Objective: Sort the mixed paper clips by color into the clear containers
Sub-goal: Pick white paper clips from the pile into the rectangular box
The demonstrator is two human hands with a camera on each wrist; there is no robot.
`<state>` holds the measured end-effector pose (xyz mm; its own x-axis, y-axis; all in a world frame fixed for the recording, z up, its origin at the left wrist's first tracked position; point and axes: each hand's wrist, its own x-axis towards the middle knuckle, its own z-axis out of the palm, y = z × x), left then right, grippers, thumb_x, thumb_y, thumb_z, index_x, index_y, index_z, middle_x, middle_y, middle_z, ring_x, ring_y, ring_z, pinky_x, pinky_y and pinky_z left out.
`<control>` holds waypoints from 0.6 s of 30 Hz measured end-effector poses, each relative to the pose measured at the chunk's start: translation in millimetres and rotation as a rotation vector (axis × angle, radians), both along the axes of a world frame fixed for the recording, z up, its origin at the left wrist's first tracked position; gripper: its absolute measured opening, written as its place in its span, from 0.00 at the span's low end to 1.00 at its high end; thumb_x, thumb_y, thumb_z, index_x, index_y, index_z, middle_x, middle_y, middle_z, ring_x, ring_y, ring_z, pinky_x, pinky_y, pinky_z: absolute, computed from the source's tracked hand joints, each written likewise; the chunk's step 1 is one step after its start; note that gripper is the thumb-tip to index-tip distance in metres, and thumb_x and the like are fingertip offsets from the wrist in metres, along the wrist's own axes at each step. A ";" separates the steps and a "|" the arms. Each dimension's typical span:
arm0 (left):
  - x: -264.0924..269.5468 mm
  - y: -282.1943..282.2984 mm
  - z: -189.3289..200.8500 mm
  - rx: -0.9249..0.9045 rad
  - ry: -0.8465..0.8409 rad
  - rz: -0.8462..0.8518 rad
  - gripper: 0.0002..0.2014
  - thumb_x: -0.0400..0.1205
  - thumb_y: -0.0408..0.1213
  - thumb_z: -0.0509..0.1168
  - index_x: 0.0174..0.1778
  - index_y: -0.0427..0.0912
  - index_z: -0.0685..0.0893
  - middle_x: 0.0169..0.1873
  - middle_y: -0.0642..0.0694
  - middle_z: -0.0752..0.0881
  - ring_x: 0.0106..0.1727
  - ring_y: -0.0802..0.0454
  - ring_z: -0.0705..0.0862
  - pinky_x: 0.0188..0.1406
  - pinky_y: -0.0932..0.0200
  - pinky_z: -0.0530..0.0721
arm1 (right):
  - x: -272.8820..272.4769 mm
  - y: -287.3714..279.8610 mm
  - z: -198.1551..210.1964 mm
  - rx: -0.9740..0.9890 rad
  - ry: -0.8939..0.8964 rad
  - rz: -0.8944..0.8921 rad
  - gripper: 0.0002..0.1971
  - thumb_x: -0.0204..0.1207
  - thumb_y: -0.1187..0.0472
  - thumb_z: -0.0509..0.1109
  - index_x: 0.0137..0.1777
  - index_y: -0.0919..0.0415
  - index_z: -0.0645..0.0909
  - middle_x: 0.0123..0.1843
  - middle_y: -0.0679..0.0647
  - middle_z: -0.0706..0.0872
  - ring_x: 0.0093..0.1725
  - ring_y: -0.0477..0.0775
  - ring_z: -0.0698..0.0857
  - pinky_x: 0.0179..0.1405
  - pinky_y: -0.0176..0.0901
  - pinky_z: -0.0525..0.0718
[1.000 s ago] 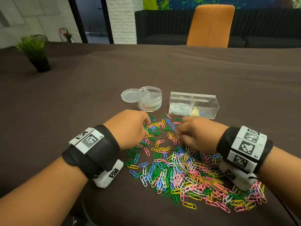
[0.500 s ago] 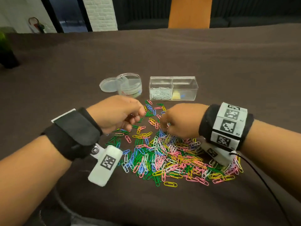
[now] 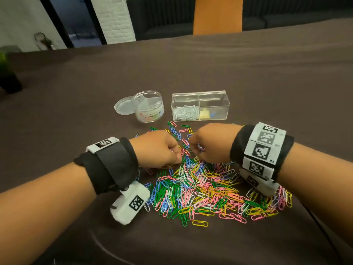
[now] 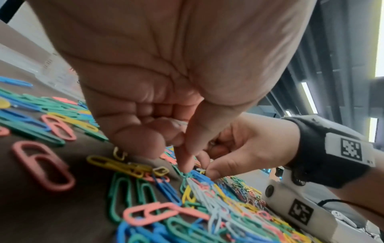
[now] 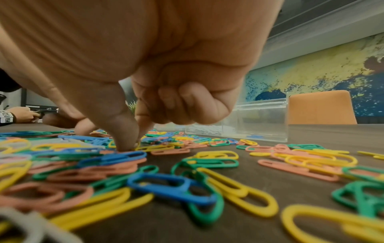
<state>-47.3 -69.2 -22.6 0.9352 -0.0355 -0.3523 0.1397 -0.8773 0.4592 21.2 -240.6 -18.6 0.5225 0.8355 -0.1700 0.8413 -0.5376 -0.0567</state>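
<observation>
A heap of mixed paper clips (image 3: 200, 190) in pink, yellow, green, blue and white lies on the brown table. My left hand (image 3: 177, 157) hovers at its far edge with fingers curled. Its thumb and index tips (image 4: 164, 156) touch down on the clips (image 4: 207, 205), and what the palm holds is hidden. My right hand (image 3: 193, 150) faces it closely. Its thumb and index finger (image 5: 133, 144) pinch a clip in the heap (image 5: 187, 164). Behind stand a clear rectangular box (image 3: 214, 111), white clips (image 3: 184, 113) in its left half, and a round clear tub (image 3: 150, 111).
The tub's lid (image 3: 123, 108) lies to its left. A little yellow and blue shows in the box's right half. A potted plant (image 3: 7, 77) stands at the far left and an orange chair (image 3: 217, 15) behind the table. Bare cloth surrounds the heap.
The view has tilted down. Both hands have drawn closer together over the far edge of the heap, and the left hand has come down onto the clips.
</observation>
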 end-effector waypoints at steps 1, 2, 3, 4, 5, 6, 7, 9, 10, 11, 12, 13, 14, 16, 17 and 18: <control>0.7 0.0 0.4 0.025 -0.023 -0.021 0.07 0.79 0.46 0.72 0.45 0.47 0.91 0.40 0.49 0.91 0.28 0.60 0.84 0.27 0.70 0.81 | -0.5 -0.1 0.7 -0.007 0.000 -0.002 0.07 0.78 0.62 0.62 0.46 0.51 0.82 0.37 0.44 0.78 0.41 0.52 0.77 0.27 0.35 0.64; 1.1 0.0 0.6 0.050 -0.035 -0.029 0.07 0.80 0.45 0.71 0.46 0.47 0.91 0.41 0.49 0.91 0.26 0.63 0.83 0.25 0.72 0.79 | -0.5 -0.1 1.0 -0.014 -0.001 -0.007 0.07 0.79 0.61 0.62 0.47 0.53 0.82 0.39 0.46 0.80 0.42 0.53 0.78 0.28 0.36 0.64; 0.5 -0.7 0.8 0.084 -0.037 -0.039 0.08 0.81 0.45 0.70 0.46 0.46 0.91 0.41 0.49 0.91 0.24 0.65 0.81 0.25 0.72 0.78 | -0.7 -0.2 1.1 -0.024 -0.008 -0.010 0.08 0.80 0.61 0.61 0.49 0.55 0.82 0.42 0.48 0.82 0.43 0.54 0.78 0.29 0.37 0.65; -0.3 -1.4 -0.4 0.115 -0.040 -0.051 0.08 0.81 0.46 0.71 0.45 0.45 0.91 0.39 0.49 0.90 0.25 0.65 0.81 0.28 0.70 0.78 | -1.0 -0.1 0.9 -0.038 -0.016 -0.011 0.10 0.81 0.60 0.60 0.51 0.57 0.83 0.45 0.51 0.83 0.43 0.55 0.78 0.29 0.37 0.64; -0.8 -2.0 -2.6 0.138 -0.044 -0.065 0.09 0.80 0.47 0.72 0.43 0.45 0.90 0.37 0.50 0.89 0.28 0.63 0.81 0.32 0.67 0.79 | -1.9 -0.1 0.7 -0.047 -0.018 -0.013 0.11 0.81 0.60 0.59 0.53 0.58 0.83 0.47 0.52 0.84 0.43 0.55 0.77 0.29 0.37 0.64; -2.1 -3.7 -4.2 0.158 -0.047 -0.075 0.11 0.78 0.49 0.73 0.41 0.44 0.89 0.36 0.51 0.89 0.31 0.60 0.82 0.37 0.63 0.81 | -2.6 0.0 0.3 -0.047 -0.014 -0.018 0.11 0.81 0.59 0.59 0.53 0.58 0.83 0.47 0.53 0.85 0.44 0.55 0.77 0.30 0.37 0.65; -3.5 -5.2 -5.4 0.177 -0.053 -0.078 0.13 0.76 0.51 0.74 0.39 0.45 0.88 0.35 0.51 0.89 0.34 0.57 0.84 0.40 0.60 0.83 | -3.0 0.0 0.3 -0.038 0.001 -0.031 0.11 0.81 0.60 0.60 0.53 0.58 0.84 0.47 0.52 0.85 0.44 0.56 0.78 0.34 0.37 0.67; -4.4 -7.2 -7.7 0.196 -0.068 -0.077 0.14 0.74 0.52 0.76 0.37 0.45 0.88 0.34 0.51 0.90 0.38 0.54 0.86 0.44 0.57 0.85 | -4.8 -0.1 1.2 -0.017 0.033 -0.066 0.10 0.79 0.60 0.62 0.52 0.55 0.85 0.47 0.51 0.86 0.45 0.56 0.80 0.40 0.37 0.70; -3.7 -7.5 -8.4 0.195 -0.075 -0.085 0.13 0.74 0.51 0.77 0.37 0.45 0.88 0.35 0.51 0.90 0.39 0.53 0.87 0.45 0.56 0.86 | -5.3 0.2 1.7 -0.013 0.036 -0.076 0.10 0.79 0.60 0.62 0.53 0.55 0.85 0.48 0.52 0.86 0.45 0.55 0.80 0.41 0.38 0.70; -2.5 -7.2 -8.8 0.186 -0.074 -0.095 0.11 0.74 0.48 0.76 0.37 0.44 0.89 0.35 0.50 0.90 0.41 0.52 0.87 0.48 0.54 0.86 | -5.3 0.5 2.1 -0.013 0.038 -0.080 0.11 0.80 0.61 0.61 0.54 0.55 0.85 0.49 0.52 0.86 0.46 0.55 0.80 0.42 0.38 0.70; -1.8 -6.2 -8.7 0.176 -0.067 -0.103 0.09 0.75 0.46 0.76 0.38 0.44 0.89 0.36 0.51 0.91 0.42 0.52 0.88 0.50 0.53 0.87 | -4.8 1.0 1.7 -0.013 0.038 -0.079 0.11 0.80 0.61 0.61 0.54 0.55 0.85 0.50 0.52 0.86 0.46 0.55 0.79 0.42 0.39 0.70; -1.9 -4.6 -7.8 0.166 -0.058 -0.107 0.07 0.75 0.45 0.76 0.39 0.45 0.90 0.37 0.52 0.91 0.43 0.53 0.88 0.51 0.53 0.87 | -4.6 1.6 1.7 -0.010 0.037 -0.075 0.11 0.80 0.61 0.61 0.54 0.55 0.85 0.50 0.52 0.86 0.46 0.55 0.79 0.42 0.38 0.70; -2.0 -2.9 -6.1 0.153 -0.047 -0.108 0.06 0.75 0.44 0.76 0.39 0.46 0.91 0.38 0.53 0.91 0.44 0.54 0.88 0.52 0.53 0.87 | -4.4 1.5 1.6 -0.005 0.033 -0.073 0.11 0.80 0.61 0.61 0.54 0.55 0.85 0.48 0.51 0.85 0.46 0.55 0.79 0.42 0.38 0.70; -1.1 4.2 -2.3 0.115 -0.019 -0.077 0.05 0.75 0.45 0.75 0.40 0.48 0.91 0.38 0.53 0.92 0.42 0.54 0.88 0.49 0.56 0.87 | -4.0 0.9 1.7 0.016 0.015 -0.069 0.10 0.80 0.60 0.62 0.53 0.53 0.85 0.45 0.49 0.83 0.46 0.55 0.81 0.40 0.38 0.70; -0.5 8.4 0.1 0.084 -0.001 -0.041 0.06 0.74 0.47 0.75 0.40 0.49 0.91 0.37 0.53 0.91 0.38 0.53 0.87 0.44 0.58 0.86 | -4.2 0.3 1.7 0.028 0.004 -0.064 0.09 0.80 0.59 0.62 0.52 0.52 0.85 0.44 0.48 0.82 0.46 0.55 0.81 0.40 0.38 0.70; -0.3 12.5 2.3 0.021 0.016 0.014 0.08 0.72 0.49 0.75 0.39 0.49 0.90 0.33 0.52 0.89 0.33 0.53 0.83 0.38 0.59 0.83 | -4.2 -0.2 1.6 0.038 -0.007 -0.062 0.09 0.80 0.58 0.62 0.53 0.52 0.84 0.44 0.48 0.82 0.45 0.54 0.80 0.40 0.38 0.69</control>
<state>-47.6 -56.6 -20.3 0.9299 -0.0151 -0.3675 0.1589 -0.8847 0.4383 17.1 -240.8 -17.0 0.5743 0.8075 -0.1349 0.8070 -0.5861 -0.0728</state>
